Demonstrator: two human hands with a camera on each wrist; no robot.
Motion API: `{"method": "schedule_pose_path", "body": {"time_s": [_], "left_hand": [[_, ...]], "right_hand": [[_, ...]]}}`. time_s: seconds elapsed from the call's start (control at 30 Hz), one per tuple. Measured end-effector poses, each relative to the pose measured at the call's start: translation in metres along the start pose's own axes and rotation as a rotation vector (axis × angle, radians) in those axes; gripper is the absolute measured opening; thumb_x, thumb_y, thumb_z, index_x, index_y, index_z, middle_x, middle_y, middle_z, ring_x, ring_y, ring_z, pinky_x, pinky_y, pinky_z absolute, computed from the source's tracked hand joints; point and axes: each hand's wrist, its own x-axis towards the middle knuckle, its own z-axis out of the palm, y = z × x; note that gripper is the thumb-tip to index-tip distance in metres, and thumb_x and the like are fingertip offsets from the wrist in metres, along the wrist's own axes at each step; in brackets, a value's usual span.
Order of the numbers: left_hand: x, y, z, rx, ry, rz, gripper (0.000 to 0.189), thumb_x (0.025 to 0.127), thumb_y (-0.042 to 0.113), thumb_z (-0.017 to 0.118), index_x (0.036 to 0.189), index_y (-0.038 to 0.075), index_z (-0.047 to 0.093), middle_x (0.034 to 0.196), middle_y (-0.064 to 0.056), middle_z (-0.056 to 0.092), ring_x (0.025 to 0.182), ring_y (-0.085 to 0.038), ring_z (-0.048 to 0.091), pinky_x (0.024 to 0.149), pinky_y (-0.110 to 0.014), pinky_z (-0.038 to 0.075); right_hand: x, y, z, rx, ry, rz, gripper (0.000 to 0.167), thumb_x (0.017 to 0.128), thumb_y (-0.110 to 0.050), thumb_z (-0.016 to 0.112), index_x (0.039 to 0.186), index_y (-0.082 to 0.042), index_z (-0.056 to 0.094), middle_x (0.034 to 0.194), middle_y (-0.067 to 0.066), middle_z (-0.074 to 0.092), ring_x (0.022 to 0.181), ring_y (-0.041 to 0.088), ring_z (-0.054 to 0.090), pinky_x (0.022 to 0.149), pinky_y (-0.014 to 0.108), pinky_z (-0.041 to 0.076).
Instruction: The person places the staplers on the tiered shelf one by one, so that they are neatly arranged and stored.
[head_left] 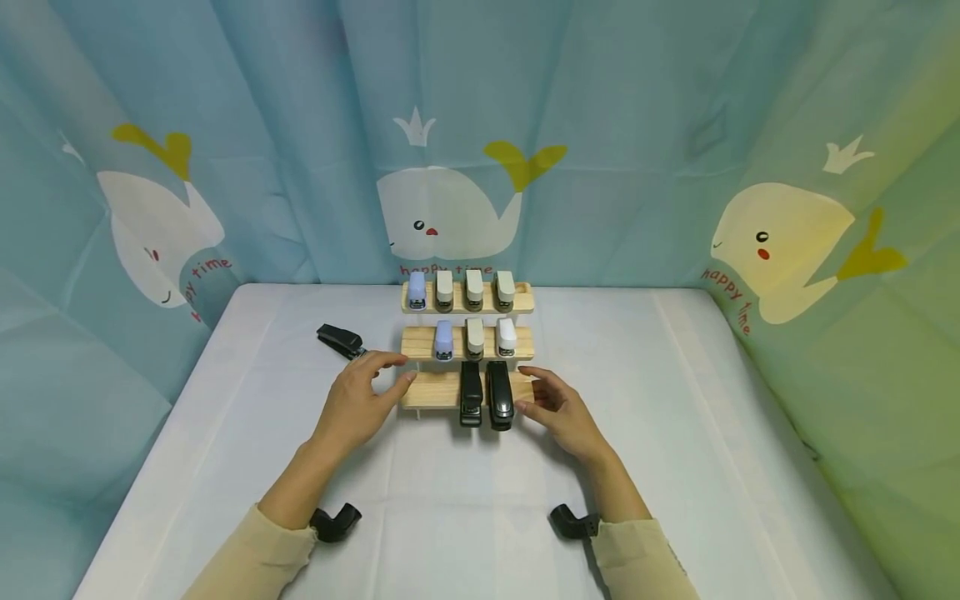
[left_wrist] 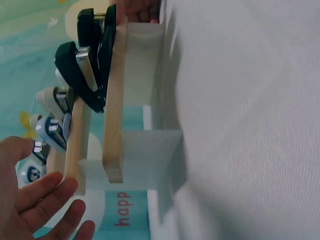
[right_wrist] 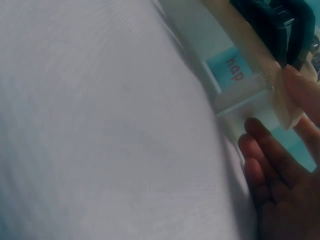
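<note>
A three-tier wooden rack (head_left: 431, 388) with clear supports holds staplers. On its bottom shelf stand two black staplers, one (head_left: 471, 396) near the middle and another (head_left: 500, 398) to its right. My left hand (head_left: 358, 400) is at the rack's left end, its fingers spread loosely by the ends of the lower two shelves. At the other end, my right hand (head_left: 564, 418) holds the bottom shelf's end between thumb and fingers, close to the right black stapler. A blue stapler (head_left: 444, 340), a beige stapler (head_left: 475, 337) and a white stapler (head_left: 506, 337) stand on the middle shelf.
Several small staplers, one of them a blue stapler (head_left: 417, 290), stand along the top shelf. Another black stapler (head_left: 341, 340) lies on the white table (head_left: 465, 533), left of the rack. A whale-print curtain (head_left: 300, 167) hangs behind and at both sides.
</note>
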Motion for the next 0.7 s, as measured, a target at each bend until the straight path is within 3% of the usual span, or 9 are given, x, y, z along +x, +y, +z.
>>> {"method": "schedule_pose_path", "body": {"time_s": [0.23,0.5,0.7], "left_hand": [[0.002,-0.008,-0.005,0.009,0.019,-0.030,0.036,0.101,0.040,0.068,0.127,0.015,0.071,0.126,-0.007,0.071,0.119,-0.030,0.065,0.099,-0.048,0.053],[0.008,-0.016,-0.011,0.041,0.061,-0.058,0.028,0.102,0.026,0.064,0.124,0.011,0.071,0.117,-0.012,0.071,0.113,-0.034,0.065,0.095,-0.051,0.051],[0.011,-0.020,-0.016,0.071,0.065,-0.093,0.034,0.101,0.029,0.066,0.130,0.011,0.067,0.123,-0.013,0.068,0.117,-0.035,0.062,0.097,-0.053,0.050]], "right_hand": [[0.000,0.001,0.000,-0.007,-0.003,-0.015,0.057,0.094,-0.012,0.077,0.147,-0.016,0.056,0.119,0.021,0.067,0.100,0.021,0.063,0.087,0.025,0.052],[-0.001,0.001,-0.001,-0.017,0.004,-0.005,0.056,0.094,-0.014,0.077,0.146,-0.019,0.057,0.119,0.017,0.068,0.102,0.021,0.063,0.087,0.026,0.052],[-0.001,-0.001,-0.001,-0.014,-0.004,-0.002,0.057,0.094,-0.014,0.077,0.146,-0.021,0.056,0.121,0.017,0.068,0.104,0.024,0.062,0.089,0.027,0.052]]}}
